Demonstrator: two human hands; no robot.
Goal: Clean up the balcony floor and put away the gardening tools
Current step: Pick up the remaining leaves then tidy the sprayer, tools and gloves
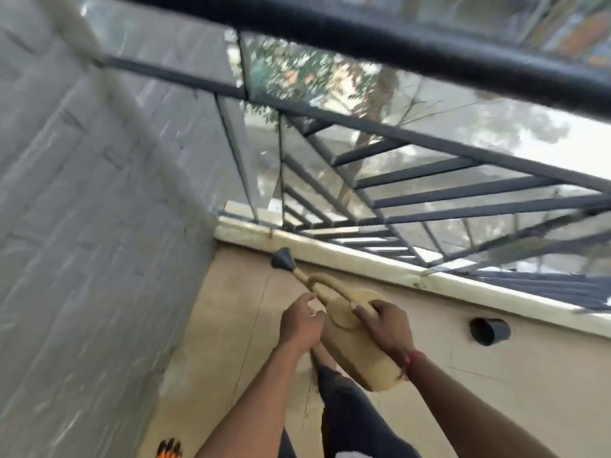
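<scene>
The left is closed off by a grey brick wall, the front by a black railing on a cream parapet. Above the floor a beige watering can is gripped at its handle by the right hand. The left hand is held loosely curled beside the spout, and contact cannot be made out through blur. An orange object is cut off below.

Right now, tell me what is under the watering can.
Beneath the watering can, held in the right hand, a dark trouser leg and foot show over the tan floor. The floor directly beneath the can's body is covered.
</scene>
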